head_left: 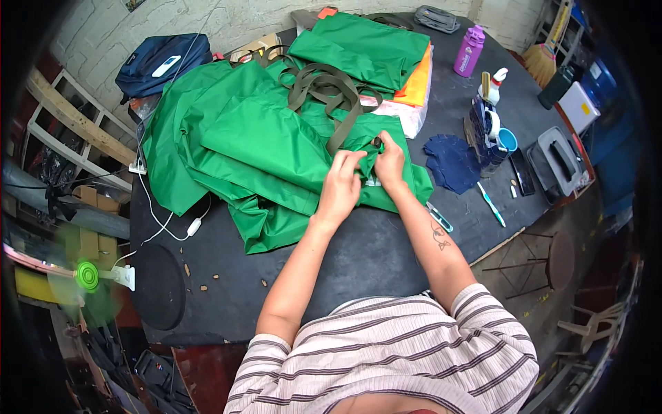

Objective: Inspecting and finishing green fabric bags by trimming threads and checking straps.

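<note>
Glossy green fabric point(262, 141), folded in layers with sewn edges, is spread over the black table in front of me. Dark olive webbing straps point(345, 114) lie looped across it. With bent fingers, my left hand point(338, 185) pinches a gathered bit of the fabric. Beside it my right hand point(390, 164) grips the same gathered part, thumb and forefinger closed at a small dark piece point(376, 142) whose kind I cannot make out. A small white label shows partly below the fingers.
Behind lies another folded green stack point(365, 48) over orange cloth. To the right are a purple bottle point(470, 51), navy cloth scraps point(452, 163), a thread snipper point(439, 217), a teal-and-white pen-like tool point(491, 204) and a grey case point(557, 162). A green fan point(88, 276) spins at left.
</note>
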A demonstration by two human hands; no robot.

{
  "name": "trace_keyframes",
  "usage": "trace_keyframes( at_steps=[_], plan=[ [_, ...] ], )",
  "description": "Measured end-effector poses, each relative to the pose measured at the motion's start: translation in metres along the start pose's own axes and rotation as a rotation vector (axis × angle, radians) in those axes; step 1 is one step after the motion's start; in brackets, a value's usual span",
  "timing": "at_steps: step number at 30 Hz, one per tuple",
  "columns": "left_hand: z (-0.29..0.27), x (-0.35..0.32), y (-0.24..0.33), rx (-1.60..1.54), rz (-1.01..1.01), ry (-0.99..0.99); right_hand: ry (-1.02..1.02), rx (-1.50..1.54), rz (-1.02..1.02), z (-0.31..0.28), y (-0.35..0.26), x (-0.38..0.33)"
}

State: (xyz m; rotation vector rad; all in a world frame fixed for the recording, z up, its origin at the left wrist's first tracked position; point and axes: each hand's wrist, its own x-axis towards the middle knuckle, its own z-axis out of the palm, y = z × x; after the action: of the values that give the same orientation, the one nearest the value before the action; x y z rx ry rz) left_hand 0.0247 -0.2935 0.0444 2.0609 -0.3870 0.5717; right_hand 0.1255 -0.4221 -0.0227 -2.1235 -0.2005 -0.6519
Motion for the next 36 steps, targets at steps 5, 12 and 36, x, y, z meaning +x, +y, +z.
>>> trace_keyframes(
  at_steps=[5,12,36],
  plan=[
    [0.017,0.008,-0.005,-0.125,-0.153,-0.061,-0.011,0.157,0.075,-0.032,-0.009,-0.017],
    [0.025,-0.009,-0.009,-0.259,-0.191,-0.086,-0.220,0.088,0.043,-0.071,-0.037,-0.091],
    [0.055,-0.053,-0.026,-0.313,-0.176,0.217,-0.268,0.013,-0.004,-0.065,-0.051,-0.100]
  ],
)
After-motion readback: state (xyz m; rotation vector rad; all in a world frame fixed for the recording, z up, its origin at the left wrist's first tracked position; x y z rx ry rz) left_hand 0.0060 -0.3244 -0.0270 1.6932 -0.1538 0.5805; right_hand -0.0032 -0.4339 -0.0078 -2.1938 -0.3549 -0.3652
